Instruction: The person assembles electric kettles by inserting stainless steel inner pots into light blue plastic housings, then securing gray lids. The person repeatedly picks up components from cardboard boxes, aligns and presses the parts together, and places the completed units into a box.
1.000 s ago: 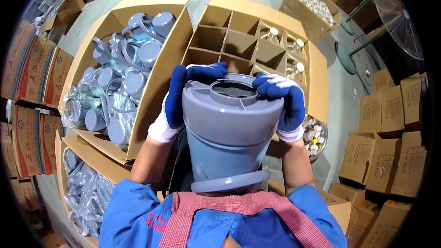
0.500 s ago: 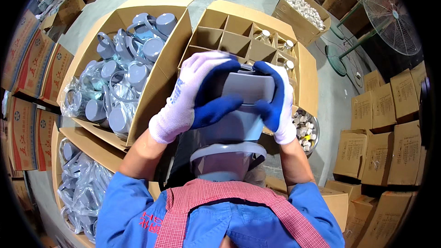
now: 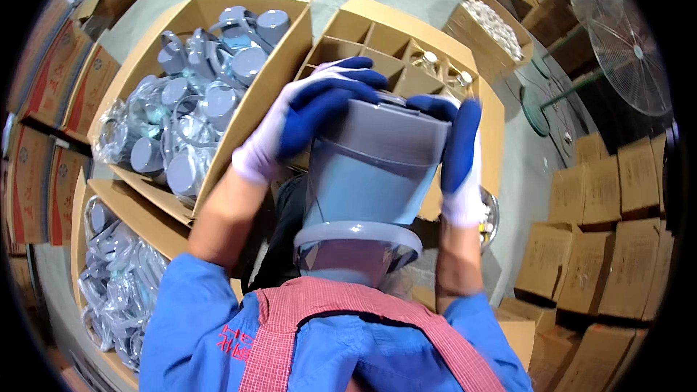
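Note:
A blue-grey plastic flask casing (image 3: 370,181) with a wide grey top band stands in front of my chest, its top tilted away from me. A grey curved handle (image 3: 356,234) crosses its near side. My left hand (image 3: 319,109), in a white and blue glove, curls its fingers over the left side of the top band. At the right corner of that band my right hand (image 3: 457,149), gloved the same way, presses with its fingers bent over the rim. The casing's far side and its opening are hidden from me.
An open carton (image 3: 250,120) of grey handled casings stands at left, with another carton (image 3: 120,192) of bagged ones nearer. Ahead, a divided carton (image 3: 490,127) holds bottle-necked pieces. A box of white parts (image 3: 497,25), fans (image 3: 630,51) and stacked cartons (image 3: 570,196) lie right.
My hands have moved apart, and the right one has shifted outward along the rim. The casing's top band has tipped upright, showing more of the body. The whole view has turned slightly.

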Action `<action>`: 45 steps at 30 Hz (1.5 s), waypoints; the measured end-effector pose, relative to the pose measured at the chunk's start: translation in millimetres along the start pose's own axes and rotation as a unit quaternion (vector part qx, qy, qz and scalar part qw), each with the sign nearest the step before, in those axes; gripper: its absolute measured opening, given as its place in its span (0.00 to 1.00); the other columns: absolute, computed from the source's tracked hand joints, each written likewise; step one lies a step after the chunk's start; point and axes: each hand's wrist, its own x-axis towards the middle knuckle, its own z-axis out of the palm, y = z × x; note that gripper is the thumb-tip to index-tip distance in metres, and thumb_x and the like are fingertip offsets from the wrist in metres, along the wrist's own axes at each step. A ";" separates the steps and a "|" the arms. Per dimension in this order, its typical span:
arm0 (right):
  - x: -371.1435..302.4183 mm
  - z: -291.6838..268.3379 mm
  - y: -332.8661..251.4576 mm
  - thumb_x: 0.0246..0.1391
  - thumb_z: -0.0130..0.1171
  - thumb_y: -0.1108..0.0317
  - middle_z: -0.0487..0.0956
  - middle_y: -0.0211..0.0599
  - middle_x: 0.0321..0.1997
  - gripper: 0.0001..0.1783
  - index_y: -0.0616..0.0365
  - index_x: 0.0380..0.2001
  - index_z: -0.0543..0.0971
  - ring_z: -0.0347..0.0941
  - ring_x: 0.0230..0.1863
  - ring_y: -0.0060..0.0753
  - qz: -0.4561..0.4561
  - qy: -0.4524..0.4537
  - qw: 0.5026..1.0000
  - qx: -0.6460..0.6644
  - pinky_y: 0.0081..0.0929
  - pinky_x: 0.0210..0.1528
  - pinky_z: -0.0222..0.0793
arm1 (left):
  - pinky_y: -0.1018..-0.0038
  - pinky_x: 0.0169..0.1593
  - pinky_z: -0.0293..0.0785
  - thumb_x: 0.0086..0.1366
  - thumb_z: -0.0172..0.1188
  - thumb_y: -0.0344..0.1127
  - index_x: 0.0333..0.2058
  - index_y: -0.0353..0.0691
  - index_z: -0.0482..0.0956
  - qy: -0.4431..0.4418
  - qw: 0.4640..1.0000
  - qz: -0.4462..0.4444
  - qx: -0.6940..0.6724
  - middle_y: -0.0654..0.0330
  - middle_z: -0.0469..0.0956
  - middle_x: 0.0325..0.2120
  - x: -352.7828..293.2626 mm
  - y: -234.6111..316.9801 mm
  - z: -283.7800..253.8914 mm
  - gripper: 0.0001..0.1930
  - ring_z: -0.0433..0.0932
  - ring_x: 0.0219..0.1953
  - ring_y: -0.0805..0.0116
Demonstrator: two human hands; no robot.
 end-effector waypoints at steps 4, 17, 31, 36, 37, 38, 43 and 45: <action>14.0 -7.5 20.2 0.71 0.29 0.35 0.80 0.43 0.51 0.42 0.64 0.54 0.77 0.74 0.55 0.36 -0.076 -0.022 0.996 0.036 0.35 0.60 0.67 | 0.63 0.68 0.60 0.74 0.50 0.43 0.47 0.36 0.82 0.032 0.996 -0.077 0.008 0.47 0.72 0.61 6.5 15.8 -1.7 0.18 0.68 0.65 0.55; -57.6 -96.1 -153.0 0.48 0.68 0.62 0.75 0.46 0.52 0.28 0.63 0.52 0.76 0.72 0.53 0.48 -0.150 -0.342 0.782 -0.499 0.36 0.58 0.66 | 0.63 0.43 0.71 0.54 0.61 0.44 0.27 0.42 0.79 0.063 0.914 0.288 0.279 0.59 0.77 0.29 -14.4 141.9 127.5 0.11 0.77 0.39 0.59; -154.9 -52.6 -227.8 0.54 0.64 0.60 0.78 0.40 0.42 0.15 0.53 0.42 0.78 0.82 0.37 0.42 -0.454 -0.402 0.523 -0.599 0.36 0.43 0.84 | 0.66 0.40 0.70 0.45 0.56 0.40 0.24 0.37 0.78 0.077 0.915 0.389 0.070 0.59 0.73 0.32 -87.7 193.7 150.5 0.12 0.71 0.37 0.60; -159.9 -77.6 -214.7 0.36 0.64 0.65 0.72 0.45 0.31 0.20 0.64 0.34 0.76 0.72 0.29 0.48 -0.220 -0.384 0.627 -0.641 0.39 0.33 0.71 | 0.58 0.50 0.71 0.57 0.56 0.41 0.37 0.39 0.77 0.126 0.912 0.384 0.063 0.53 0.74 0.40 -61.8 156.4 156.7 0.13 0.73 0.45 0.52; -157.0 -85.1 -202.0 0.36 0.63 0.66 0.73 0.47 0.32 0.19 0.65 0.34 0.77 0.73 0.32 0.50 -0.210 -0.353 0.670 -0.618 0.39 0.35 0.71 | 0.55 0.55 0.70 0.61 0.59 0.42 0.46 0.39 0.77 0.131 0.934 0.328 0.061 0.51 0.74 0.47 -53.0 129.3 140.6 0.17 0.73 0.51 0.49; -152.9 -86.3 -186.6 0.37 0.62 0.66 0.73 0.48 0.34 0.19 0.65 0.36 0.78 0.73 0.33 0.51 -0.206 -0.318 0.696 -0.610 0.40 0.35 0.71 | 0.53 0.59 0.69 0.65 0.62 0.43 0.54 0.39 0.76 0.138 0.952 0.264 0.069 0.48 0.75 0.54 -46.1 98.8 121.4 0.22 0.73 0.56 0.46; -217.4 -111.1 -111.6 0.62 0.31 0.33 0.69 0.58 0.67 0.46 0.64 0.57 0.78 0.69 0.65 0.54 -0.141 -0.036 0.914 -0.378 0.49 0.69 0.61 | 0.46 0.58 0.67 0.67 0.53 0.45 0.54 0.32 0.76 -0.308 0.752 -0.048 0.581 0.45 0.80 0.47 -131.9 -72.2 91.1 0.24 0.73 0.59 0.49; -231.7 -109.4 -74.9 0.63 0.11 0.26 0.75 0.55 0.60 0.57 0.64 0.53 0.79 0.71 0.64 0.56 -0.233 0.033 0.924 -0.301 0.57 0.71 0.57 | 0.48 0.55 0.70 0.65 0.53 0.39 0.49 0.34 0.80 -0.448 0.723 -0.122 0.512 0.48 0.82 0.42 -132.2 -71.3 103.4 0.19 0.78 0.52 0.50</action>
